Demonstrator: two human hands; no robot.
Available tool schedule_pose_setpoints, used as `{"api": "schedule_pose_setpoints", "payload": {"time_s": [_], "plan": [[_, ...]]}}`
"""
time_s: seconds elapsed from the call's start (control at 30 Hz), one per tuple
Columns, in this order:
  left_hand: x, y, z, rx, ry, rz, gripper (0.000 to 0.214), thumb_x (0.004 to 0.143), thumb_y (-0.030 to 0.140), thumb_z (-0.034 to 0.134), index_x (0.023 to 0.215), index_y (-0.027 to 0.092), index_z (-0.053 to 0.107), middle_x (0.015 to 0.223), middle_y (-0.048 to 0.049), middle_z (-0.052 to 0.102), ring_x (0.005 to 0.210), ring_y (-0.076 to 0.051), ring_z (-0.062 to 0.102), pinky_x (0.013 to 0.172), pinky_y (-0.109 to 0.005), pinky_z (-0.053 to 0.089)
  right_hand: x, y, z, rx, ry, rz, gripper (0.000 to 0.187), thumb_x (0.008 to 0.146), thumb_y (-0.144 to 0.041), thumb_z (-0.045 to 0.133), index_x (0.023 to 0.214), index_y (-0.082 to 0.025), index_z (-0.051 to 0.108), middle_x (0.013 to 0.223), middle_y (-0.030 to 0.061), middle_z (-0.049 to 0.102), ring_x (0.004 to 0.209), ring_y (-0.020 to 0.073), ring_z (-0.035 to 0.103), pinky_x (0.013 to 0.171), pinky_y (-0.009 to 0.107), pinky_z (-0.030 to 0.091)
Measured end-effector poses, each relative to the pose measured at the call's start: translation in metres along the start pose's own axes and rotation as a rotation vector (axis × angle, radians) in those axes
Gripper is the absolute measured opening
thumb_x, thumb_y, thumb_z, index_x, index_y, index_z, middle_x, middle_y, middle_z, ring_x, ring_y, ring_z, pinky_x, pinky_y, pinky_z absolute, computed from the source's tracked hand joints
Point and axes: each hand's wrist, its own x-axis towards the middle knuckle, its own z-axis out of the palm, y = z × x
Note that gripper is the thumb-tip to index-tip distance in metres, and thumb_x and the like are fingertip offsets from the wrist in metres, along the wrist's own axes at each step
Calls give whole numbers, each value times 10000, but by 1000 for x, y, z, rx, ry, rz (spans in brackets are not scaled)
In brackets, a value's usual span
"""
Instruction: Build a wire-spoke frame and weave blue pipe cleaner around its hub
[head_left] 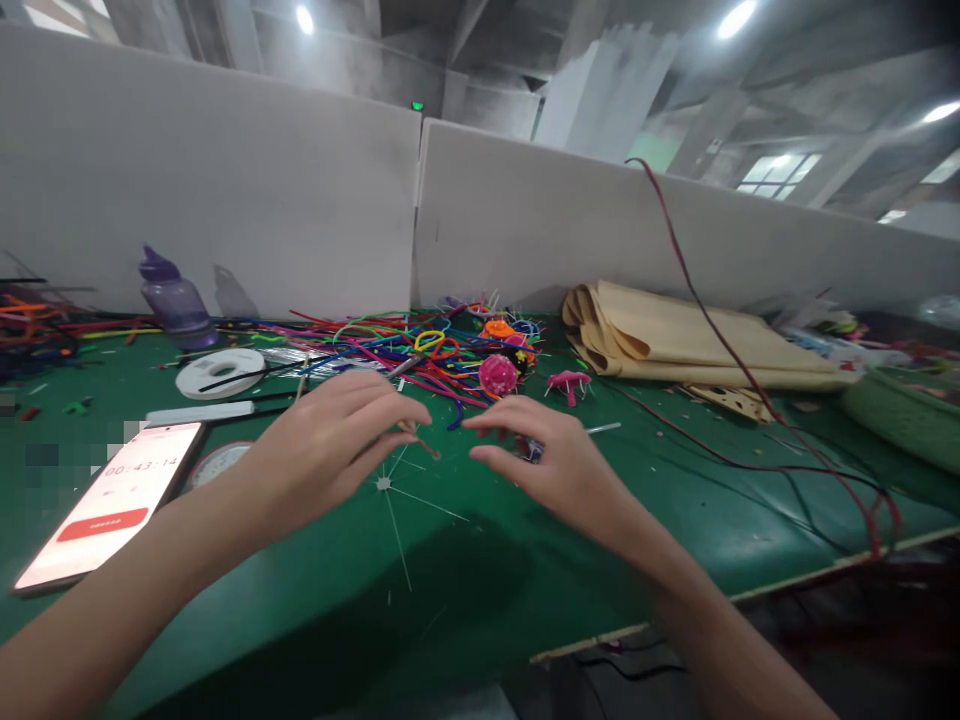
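a smooth, glossy finish is shown by the green tabletop (750, 520). translucent plastic is seen in the purple bottle (176, 305), matt paper in the brown roll (697, 345), fuzzy pile on the coloured stems (360, 345). the phone screen (112, 495) is faced with smooth, glass-like material.

Phone (120, 500) left of left hand (337, 430)

A thin brownish piece (429, 449) at the left hand (337, 430) is too small to identify, and the right hand (547, 440) partly hides a dark object (534, 450). The left forearm (180, 545) covers part of a pale round item (217, 464); the right edge cuts off a green basket (907, 420).
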Motion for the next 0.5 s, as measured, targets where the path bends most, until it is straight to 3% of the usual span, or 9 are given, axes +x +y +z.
{"api": "schedule_pose_setpoints", "payload": {"time_s": [0.1,0.23,0.37,0.5], "plan": [[11,8,-3,19,-16,-24,126,837,253,488,931,268,571,880,-11,641,843,-182,595,719,-300,465,22,-22,18,91,-61,-114,77,767,-235,598,820,-209,648,806,5,645,775,140,569,702,274,442],[8,-2,-1,25,25,-82,165,814,267,526,972,282,571,907,-7,646,855,-190,604,725,-298,468,39,-21,37,138,-30,-85,34,738,-185,606,709,-191,622,718,-7,635,697,128,559,637,255,427],[-17,-28,10,36,150,-236,322,769,359,588,1082,296,551,936,-23,658,902,-215,599,748,-328,471,45,-9,57,324,-62,20,35,717,-166,607,741,-186,592,723,-20,642,680,108,581,623,236,433],[-53,-49,30,19,225,-485,224,785,377,562,954,236,606,896,-39,671,809,-202,611,684,-317,474,42,4,81,444,-131,99,30,723,-183,596,731,-177,567,715,-7,645,689,112,603,633,241,444]]}}
